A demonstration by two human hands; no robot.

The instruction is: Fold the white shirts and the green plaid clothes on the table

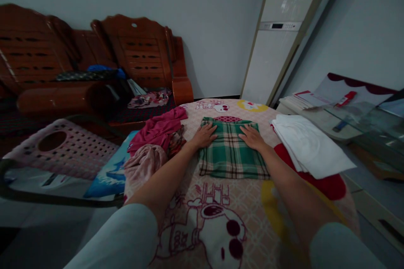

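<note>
A green plaid cloth (232,151), folded into a flat rectangle, lies in the middle of the round table, which has a patterned cover (252,206). My left hand (204,134) rests flat on its upper left part, fingers spread. On the upper right part lies my right hand (251,136), also flat with its fingers apart. Neither hand grips anything. Left of the plaid cloth is a loose heap with a magenta garment (158,128) and a dusty pink garment (145,162). A folded white garment (311,143) sits to the right, reaching over the table's edge.
A woven-back chair (78,151) with a blue cushion (110,168) stands at the left. Behind are carved wooden seats (139,50) with cloths and bags on them. A tall white air conditioner (271,54) stands at the back; a glass shelf (369,126) is at the right.
</note>
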